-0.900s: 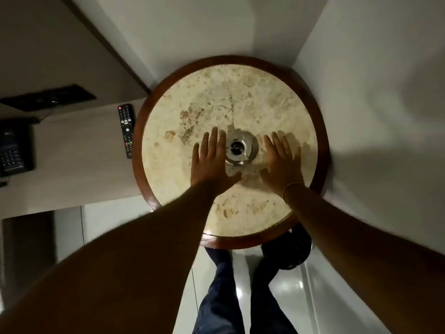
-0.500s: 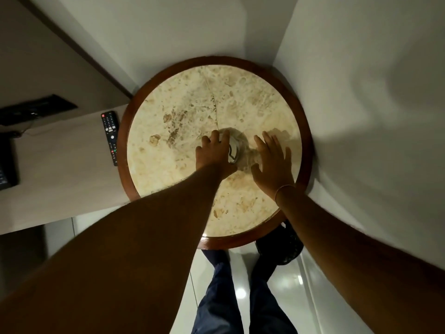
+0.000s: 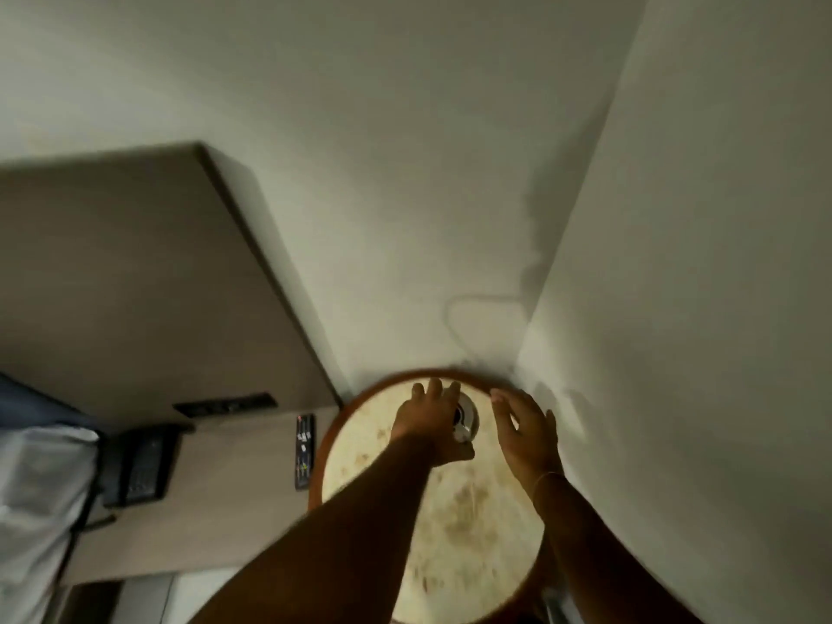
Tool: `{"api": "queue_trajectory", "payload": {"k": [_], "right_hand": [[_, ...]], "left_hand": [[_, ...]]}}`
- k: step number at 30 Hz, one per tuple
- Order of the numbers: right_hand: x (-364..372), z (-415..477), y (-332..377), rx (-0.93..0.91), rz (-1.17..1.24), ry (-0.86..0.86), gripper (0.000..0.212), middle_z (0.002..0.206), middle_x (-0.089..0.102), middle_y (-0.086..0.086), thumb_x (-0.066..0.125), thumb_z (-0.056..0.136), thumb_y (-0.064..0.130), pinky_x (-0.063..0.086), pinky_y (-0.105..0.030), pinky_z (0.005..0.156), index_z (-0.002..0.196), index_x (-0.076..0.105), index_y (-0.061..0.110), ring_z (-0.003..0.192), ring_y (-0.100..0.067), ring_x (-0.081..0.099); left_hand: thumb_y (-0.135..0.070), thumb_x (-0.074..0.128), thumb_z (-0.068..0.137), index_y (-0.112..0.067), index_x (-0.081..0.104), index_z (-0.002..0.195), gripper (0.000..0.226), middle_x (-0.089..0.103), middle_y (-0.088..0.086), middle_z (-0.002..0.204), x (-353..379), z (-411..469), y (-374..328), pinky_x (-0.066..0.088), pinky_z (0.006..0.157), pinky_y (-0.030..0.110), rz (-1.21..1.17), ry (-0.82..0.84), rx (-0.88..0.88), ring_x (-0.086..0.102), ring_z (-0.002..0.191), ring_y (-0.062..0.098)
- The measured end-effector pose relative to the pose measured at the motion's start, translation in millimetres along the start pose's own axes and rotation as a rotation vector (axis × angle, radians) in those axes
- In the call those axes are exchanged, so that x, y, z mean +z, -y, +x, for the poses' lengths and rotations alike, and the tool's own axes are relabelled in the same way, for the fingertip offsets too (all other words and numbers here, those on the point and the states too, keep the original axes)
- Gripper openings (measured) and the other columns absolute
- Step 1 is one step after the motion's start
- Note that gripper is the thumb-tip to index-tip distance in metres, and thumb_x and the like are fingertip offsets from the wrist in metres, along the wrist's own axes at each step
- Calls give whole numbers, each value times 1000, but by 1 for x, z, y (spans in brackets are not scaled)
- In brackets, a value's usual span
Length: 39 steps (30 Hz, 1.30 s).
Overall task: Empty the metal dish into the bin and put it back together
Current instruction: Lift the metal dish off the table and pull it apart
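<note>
The left hand curls over the metal dish, fingers bent round its near side in what looks like a grip, though blur hides the contact, while the right hand hangs spread and empty just beside it. Under both sits the round stone-topped table, with a remote and a desk phone off beyond the left arm. No bin shows, so I'd say everything remains: emptying, then reassembly.
</note>
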State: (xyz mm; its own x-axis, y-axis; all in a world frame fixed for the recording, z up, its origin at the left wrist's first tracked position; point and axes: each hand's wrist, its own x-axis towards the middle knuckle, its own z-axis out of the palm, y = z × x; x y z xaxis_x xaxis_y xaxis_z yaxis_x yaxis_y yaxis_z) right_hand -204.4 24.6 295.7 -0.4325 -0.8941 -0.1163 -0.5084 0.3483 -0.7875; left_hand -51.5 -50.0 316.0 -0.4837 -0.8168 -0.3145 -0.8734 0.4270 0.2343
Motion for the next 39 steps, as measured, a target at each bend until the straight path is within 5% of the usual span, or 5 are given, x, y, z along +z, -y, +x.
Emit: {"api": "queue_trajectory", "payload": {"k": [4,11,16,26,39], "right_hand": [[-62,21,101,-31,10,-27,25,140,67,6,51,109,36,9,-55,131,125,70,30,139,-19,56],[-141,16,237,-168,162,-139,30,143,67,-3,55,109,35,21,-56,130,130,71,20,140,-26,56],[-181,0,308,59,882,218,57,142,64,-14,40,109,57,44,-52,114,141,61,15,133,-36,59],[-173,-3,327,190,1474,628,61,118,79,-26,51,100,63,67,-53,78,132,66,13,110,-43,75],[-146,4,345,81,1652,509,43,104,83,-16,53,102,46,67,-42,77,126,68,14,90,-31,83]], "left_hand": [[-62,81,77,-21,26,166,112,44,9,153,-122,-28,-18,56,98,49,-11,-154,10,45,136,34],[-62,82,76,-23,29,166,111,47,7,156,-265,-70,-38,54,103,49,-37,-367,55,47,139,33],[-68,80,77,-27,33,165,108,55,3,152,-354,-110,-55,51,110,42,-53,-461,175,57,136,28],[-89,64,73,-33,40,163,108,66,0,144,-394,-122,-56,51,108,42,29,-449,243,62,130,26],[-94,47,85,-33,43,162,99,74,-1,133,-395,-124,-59,50,99,40,163,-601,198,66,124,24]]}}
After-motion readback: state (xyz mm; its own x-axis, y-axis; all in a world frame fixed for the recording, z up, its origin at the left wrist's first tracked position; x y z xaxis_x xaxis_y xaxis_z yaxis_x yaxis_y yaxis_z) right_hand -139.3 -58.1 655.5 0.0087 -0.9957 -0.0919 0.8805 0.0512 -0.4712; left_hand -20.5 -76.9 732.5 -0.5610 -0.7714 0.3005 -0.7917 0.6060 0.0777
